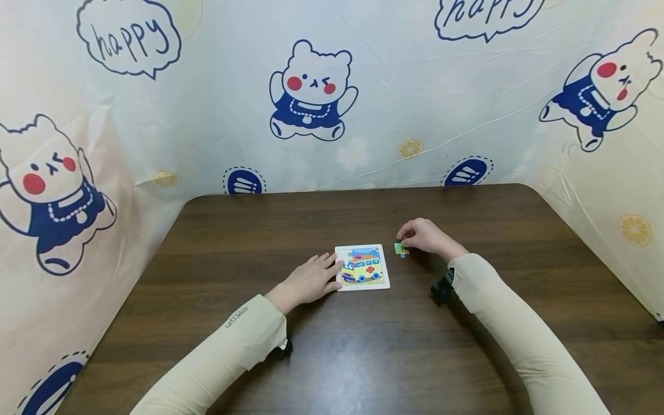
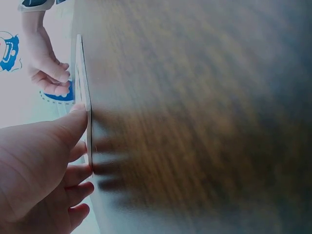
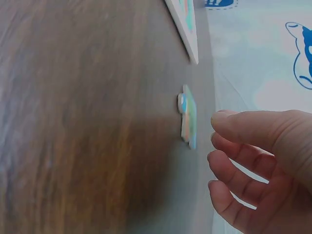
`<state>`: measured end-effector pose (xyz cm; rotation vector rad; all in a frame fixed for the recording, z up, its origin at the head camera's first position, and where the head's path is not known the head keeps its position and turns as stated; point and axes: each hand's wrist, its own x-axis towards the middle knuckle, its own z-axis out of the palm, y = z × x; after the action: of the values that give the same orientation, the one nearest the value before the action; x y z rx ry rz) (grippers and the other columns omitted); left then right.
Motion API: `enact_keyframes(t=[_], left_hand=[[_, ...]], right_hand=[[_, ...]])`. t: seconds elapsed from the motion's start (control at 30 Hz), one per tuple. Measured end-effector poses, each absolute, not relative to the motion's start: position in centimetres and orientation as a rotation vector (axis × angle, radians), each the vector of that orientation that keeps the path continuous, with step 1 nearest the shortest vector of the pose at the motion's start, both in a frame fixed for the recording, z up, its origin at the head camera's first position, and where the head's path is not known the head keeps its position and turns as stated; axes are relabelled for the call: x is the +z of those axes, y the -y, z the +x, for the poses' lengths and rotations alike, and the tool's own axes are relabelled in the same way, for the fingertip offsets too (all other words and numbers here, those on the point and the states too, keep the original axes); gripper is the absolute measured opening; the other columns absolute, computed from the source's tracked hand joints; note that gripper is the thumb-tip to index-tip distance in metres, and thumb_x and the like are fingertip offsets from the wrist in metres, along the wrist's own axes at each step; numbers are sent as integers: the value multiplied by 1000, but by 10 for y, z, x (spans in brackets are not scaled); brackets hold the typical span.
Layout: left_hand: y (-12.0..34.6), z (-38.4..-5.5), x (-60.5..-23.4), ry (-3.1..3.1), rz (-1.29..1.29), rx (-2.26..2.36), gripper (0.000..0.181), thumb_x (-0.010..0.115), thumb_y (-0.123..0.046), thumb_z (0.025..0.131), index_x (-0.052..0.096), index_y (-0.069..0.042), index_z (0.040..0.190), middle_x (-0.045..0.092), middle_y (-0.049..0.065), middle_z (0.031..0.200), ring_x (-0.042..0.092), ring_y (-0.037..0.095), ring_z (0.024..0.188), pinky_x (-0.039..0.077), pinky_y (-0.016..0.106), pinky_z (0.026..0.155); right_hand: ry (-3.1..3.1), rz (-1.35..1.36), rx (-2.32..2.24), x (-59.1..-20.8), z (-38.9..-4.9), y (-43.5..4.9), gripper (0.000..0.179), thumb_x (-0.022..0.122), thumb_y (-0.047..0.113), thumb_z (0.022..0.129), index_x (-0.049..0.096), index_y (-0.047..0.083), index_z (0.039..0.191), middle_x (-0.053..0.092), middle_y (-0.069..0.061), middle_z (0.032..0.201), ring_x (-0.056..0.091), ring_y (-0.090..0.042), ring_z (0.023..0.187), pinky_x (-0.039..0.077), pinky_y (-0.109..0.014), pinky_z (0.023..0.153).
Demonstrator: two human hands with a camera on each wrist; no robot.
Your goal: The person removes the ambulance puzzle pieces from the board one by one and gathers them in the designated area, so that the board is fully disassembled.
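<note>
A small white-framed jigsaw board [image 1: 384,282] with a yellow ambulance picture lies flat on the table. A pale patch shows at the picture's upper left. My left hand [image 1: 311,278] rests on the board's left side, its fingers spread and extended; in the left wrist view, the thumb [image 2: 75,119] and fingertips are at the board's edge. Right of the board lies a green and blue jigsaw piece [image 3: 191,117]. My right hand [image 1: 424,235] hovers beside and over it with loosely bent fingers; in the right wrist view, a gap shows between fingertips and piece.
The brown wooden table [image 1: 332,369] extends around the board on every side. A patterned curtain [image 1: 218,115] with bear drawings hangs behind and beside it. Dark wrist cameras [image 1: 442,287] stick out below both sleeves.
</note>
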<state>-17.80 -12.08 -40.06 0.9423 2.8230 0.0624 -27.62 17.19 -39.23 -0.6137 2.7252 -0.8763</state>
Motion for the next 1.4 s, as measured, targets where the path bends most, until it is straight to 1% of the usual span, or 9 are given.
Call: enact_keyframes(t=[0.37, 0.9, 1.2, 1.4], left_hand=[[121, -178, -401, -2820, 930, 54, 58, 47, -40, 95, 36, -7, 141, 30, 15, 145, 26, 29, 133, 21, 43, 107], [121, -178, -401, -2818, 925, 69, 58, 48, -40, 95, 37, -7, 141, 30, 15, 145, 26, 29, 133, 20, 42, 107], [121, -179, -400, -2820, 951, 71, 57, 48, -39, 95, 39, -6, 140, 32, 16, 144, 27, 31, 133, 22, 43, 106], [121, -180, -401, -2821, 941, 65, 57, 48, -40, 95, 39, -6, 140, 33, 16, 144, 27, 30, 132, 22, 43, 106]], right_hand=[[-2713, -665, -886, -384, -272, -159, 15, 64, 4, 85, 69, 0, 99, 64, -10, 97, 56, -23, 85, 49, -38, 79], [-2705, -750, -932, -378, -267, -140, 17, 65, 6, 85, 68, -1, 100, 64, -9, 96, 56, -22, 84, 49, -37, 78], [-2726, -808, -919, -378, -267, -131, 16, 67, 6, 84, 69, -1, 97, 65, -7, 91, 55, -20, 80, 49, -34, 74], [-2689, -788, -913, -377, -265, -124, 18, 67, 8, 85, 68, 0, 101, 64, -7, 94, 56, -20, 82, 49, -33, 76]])
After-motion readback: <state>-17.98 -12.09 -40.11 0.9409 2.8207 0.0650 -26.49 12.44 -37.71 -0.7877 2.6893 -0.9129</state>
